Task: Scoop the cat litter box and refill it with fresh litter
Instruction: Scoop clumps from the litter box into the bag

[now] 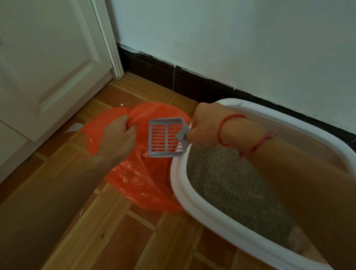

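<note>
A white litter box [191, 197] with pink inner walls sits on the floor against the wall, holding grey litter [229, 182]. To its left lies an orange plastic bag [138, 181]. My left hand [118, 138] grips the bag's upper edge and holds it up. My right hand [205, 124] holds the handle of a grey slotted scoop [165, 137]. The scoop head hangs tilted over the bag's mouth, just left of the box rim, with nothing visible in it. Red strings circle my right wrist.
A white panelled door [39, 58] and its frame stand at the left. A white wall with a dark baseboard [177, 78] runs behind the box. The floor is brown wood-pattern tile [142, 239], with small white scraps [73, 128] near the door.
</note>
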